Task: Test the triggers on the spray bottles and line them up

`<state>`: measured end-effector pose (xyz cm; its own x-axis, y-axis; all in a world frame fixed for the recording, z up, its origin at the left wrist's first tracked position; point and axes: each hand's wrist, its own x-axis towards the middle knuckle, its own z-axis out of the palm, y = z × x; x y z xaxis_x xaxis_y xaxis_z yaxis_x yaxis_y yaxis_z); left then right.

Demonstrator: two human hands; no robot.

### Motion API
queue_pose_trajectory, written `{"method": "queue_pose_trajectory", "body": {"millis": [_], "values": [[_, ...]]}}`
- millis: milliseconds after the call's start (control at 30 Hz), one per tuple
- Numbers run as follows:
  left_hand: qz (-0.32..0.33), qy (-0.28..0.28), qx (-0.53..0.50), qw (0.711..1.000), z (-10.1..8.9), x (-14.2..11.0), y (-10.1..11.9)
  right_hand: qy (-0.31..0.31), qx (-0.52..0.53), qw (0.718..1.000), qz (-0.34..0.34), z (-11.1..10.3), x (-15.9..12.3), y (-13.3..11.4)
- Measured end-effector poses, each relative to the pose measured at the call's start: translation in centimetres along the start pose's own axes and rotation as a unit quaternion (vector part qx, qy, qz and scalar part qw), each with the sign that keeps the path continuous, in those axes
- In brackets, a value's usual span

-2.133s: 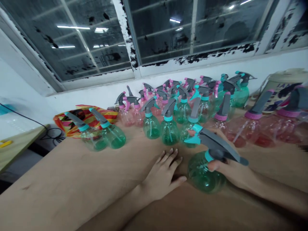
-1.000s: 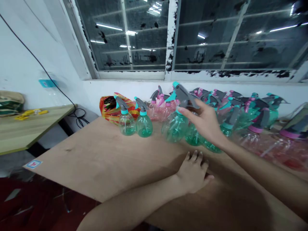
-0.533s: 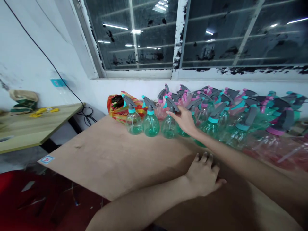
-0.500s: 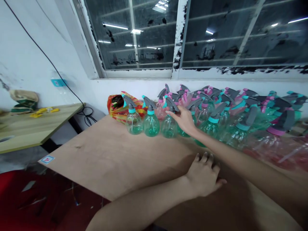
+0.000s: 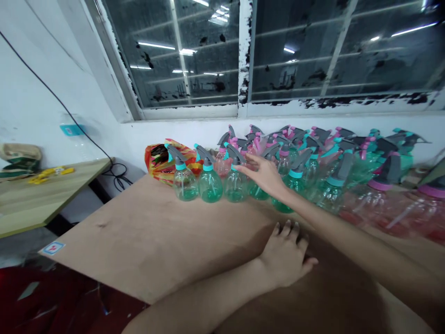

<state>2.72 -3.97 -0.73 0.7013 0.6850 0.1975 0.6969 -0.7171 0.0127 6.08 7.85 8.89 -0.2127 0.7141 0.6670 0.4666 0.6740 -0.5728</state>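
Observation:
Many green and pink spray bottles with grey trigger heads stand along the back of a brown table (image 5: 149, 236). Three green ones form a row at the left: the first bottle (image 5: 184, 184), the second bottle (image 5: 209, 185) and the third bottle (image 5: 235, 186). My right hand (image 5: 266, 175) reaches across to the third bottle with fingers stretched out, the fingertips at its grey trigger head and not wrapped round it. My left hand (image 5: 288, 253) rests palm down on the table with the fingers lying loosely, holding nothing.
A red and yellow striped bag (image 5: 158, 157) lies behind the left bottles. Pink bottles (image 5: 382, 204) crowd the right side. A lower wooden side table (image 5: 41, 197) with small yellow items stands at the left, a black cable (image 5: 116, 176) beside it. A window wall runs behind.
My right hand carried a green bottle from the near right to the left and stood it beside the two green ones; its fingers have since opened. My left hand stayed on the table.

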Motion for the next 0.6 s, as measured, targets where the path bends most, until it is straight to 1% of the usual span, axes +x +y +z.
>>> {"method": "queue_pose_trajectory", "body": {"millis": [133, 200, 267, 367, 500, 600], "values": [[0.001, 0.001, -0.002, 1.0, -0.1, 0.0, 0.0, 0.001, -0.016, 1.0, 0.002, -2.6, -1.8, -0.6], [0.001, 0.006, -0.003, 1.0, -0.1, 0.0, -0.1, -0.005, -0.044, 0.999, 0.002, -3.8, -2.6, -0.8], [0.001, 0.012, -0.005, 1.0, 0.0, 0.0, -0.1, -0.012, -0.083, 0.996, 0.005, -4.5, -3.0, -0.8], [-0.002, 0.012, -0.01, 1.0, -0.1, 0.0, -0.1, -0.025, -0.15, 0.988, 0.022, -4.6, -3.0, -0.2], [-0.001, 0.005, -0.012, 1.0, -0.2, 0.0, -0.1, -0.038, -0.224, 0.972, 0.066, -3.7, -2.4, 0.5], [-0.003, 0.005, -0.016, 1.0, -0.3, 0.0, 0.0, -0.031, -0.266, 0.958, 0.102, -3.0, -1.9, 0.4]]}}
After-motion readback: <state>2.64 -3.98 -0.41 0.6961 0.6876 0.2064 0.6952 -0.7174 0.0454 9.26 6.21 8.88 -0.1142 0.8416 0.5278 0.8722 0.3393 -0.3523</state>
